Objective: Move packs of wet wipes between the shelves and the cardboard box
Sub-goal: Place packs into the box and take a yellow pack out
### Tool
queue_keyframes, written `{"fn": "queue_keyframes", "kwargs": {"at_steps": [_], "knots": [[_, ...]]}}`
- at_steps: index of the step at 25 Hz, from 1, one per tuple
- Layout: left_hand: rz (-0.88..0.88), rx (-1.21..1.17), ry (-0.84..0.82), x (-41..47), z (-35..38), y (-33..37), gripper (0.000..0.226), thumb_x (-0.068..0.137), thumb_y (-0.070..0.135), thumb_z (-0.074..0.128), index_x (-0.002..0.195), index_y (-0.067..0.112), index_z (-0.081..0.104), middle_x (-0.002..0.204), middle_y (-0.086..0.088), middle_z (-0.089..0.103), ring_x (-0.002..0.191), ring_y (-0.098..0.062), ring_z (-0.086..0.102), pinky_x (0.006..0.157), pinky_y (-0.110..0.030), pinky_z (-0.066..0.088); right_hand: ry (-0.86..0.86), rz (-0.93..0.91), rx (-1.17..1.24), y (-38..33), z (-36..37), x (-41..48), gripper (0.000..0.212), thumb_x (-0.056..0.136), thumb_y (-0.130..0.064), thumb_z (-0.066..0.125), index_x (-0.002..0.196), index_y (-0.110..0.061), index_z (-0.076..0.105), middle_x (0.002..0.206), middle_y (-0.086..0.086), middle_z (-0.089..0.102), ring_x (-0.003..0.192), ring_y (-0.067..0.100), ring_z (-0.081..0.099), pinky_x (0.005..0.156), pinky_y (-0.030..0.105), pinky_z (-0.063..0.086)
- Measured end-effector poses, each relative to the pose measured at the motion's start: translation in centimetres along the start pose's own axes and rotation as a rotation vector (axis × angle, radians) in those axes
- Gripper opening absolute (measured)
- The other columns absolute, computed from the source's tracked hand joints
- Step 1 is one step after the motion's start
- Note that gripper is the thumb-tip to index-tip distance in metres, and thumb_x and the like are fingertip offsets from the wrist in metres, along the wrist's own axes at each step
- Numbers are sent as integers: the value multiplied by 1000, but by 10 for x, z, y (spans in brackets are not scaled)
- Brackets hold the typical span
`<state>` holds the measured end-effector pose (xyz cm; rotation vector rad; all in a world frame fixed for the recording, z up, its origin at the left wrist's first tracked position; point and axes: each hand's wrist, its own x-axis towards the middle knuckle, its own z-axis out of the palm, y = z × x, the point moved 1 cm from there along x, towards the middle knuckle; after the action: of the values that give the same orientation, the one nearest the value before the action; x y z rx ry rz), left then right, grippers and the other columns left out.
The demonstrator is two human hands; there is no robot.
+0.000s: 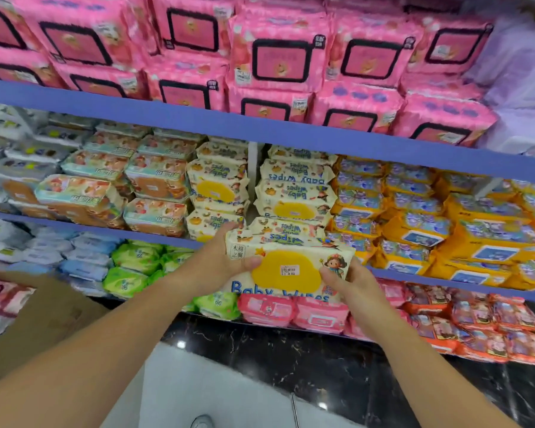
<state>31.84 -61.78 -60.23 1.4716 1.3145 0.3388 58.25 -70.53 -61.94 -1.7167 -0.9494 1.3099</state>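
Observation:
A cream pack of baby wipes (286,267) with a yellow oval lid and a price sticker is held between both hands in front of the middle shelf. My left hand (226,261) grips its left end, thumb on the front face. My right hand (349,281) grips its right lower corner, thumb on the front. Just behind it, stacks of the same cream baby wipes (294,193) fill the middle shelf (167,236). A brown cardboard box (47,322) shows at the lower left, partly hidden by my left arm.
Pink packs (278,63) fill the top shelf. Yellow-orange packs (476,236) sit right of the cream stacks, teal-orange packs (155,177) to the left. Green packs (133,267), pink packs (294,310) and orange packs (482,329) lie on the lower shelf. Black marble floor (291,366) below.

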Motion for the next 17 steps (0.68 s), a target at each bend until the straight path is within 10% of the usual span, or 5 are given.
{"fn": "queue_keyframes", "kwargs": {"at_steps": [5,8,12,17], "knots": [[98,-39,113,149,39,-32,86,86,23,79,153,33,25,130,28,41,100,-11,63,72,-11,49,38,-185,-61,49,-24,141,27,92,-16,69,109,-35,58,90,-31,68,86,-17,64,71,7,51],[178,-20,238,209,53,-60,81,81,5,82,143,30,37,114,19,58,86,6,66,72,-14,54,85,-302,-140,81,-24,211,44,89,-4,71,127,-22,60,98,-21,75,93,-4,69,79,15,54],[238,92,390,246,56,-88,87,79,18,86,149,36,37,139,12,40,112,6,45,95,-7,43,146,-435,-217,108,-16,255,59,89,-11,73,141,-32,53,117,-20,72,109,3,67,93,32,54],[136,-23,396,237,57,-79,108,74,14,90,158,31,24,130,19,54,117,-6,56,90,-20,49,156,-322,-346,101,-19,245,41,90,-24,74,126,-32,56,103,-27,66,95,-6,63,70,7,46]]}}
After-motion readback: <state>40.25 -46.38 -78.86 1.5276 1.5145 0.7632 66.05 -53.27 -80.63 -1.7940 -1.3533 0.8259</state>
